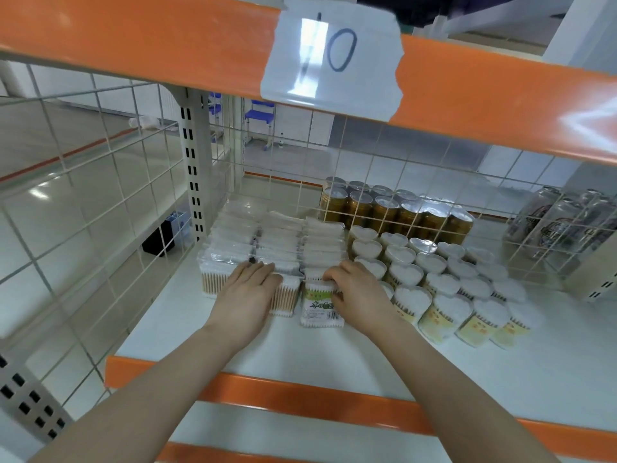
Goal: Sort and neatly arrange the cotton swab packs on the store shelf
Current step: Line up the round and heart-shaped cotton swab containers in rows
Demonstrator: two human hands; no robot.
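Through the white wire grid (100, 182) at the back of my shelf I see a pale tiled floor (40, 135) glaring with ceiling light, white walls (293, 120) far off, and a blue stool (258, 116) standing there.

- Across the top of the frame we see an orange shelf edge (167, 38), and on it a white paper label (330, 55) marked "10" in dark ink.
- The shelf board (551, 379) at lower right is white, with an orange front lip (300, 399).
- The wire grid (100, 195) at left is cream.
- The flat swab packs (263, 242) at centre are clear with white tips and tan wooden sticks; the front pack (317, 305) carries a green-and-white label.
- The heart-shaped tubs (444, 295) at right show white tops and pale yellow labels.
- The round canisters (400, 212) behind them are amber-gold with silvery lids.
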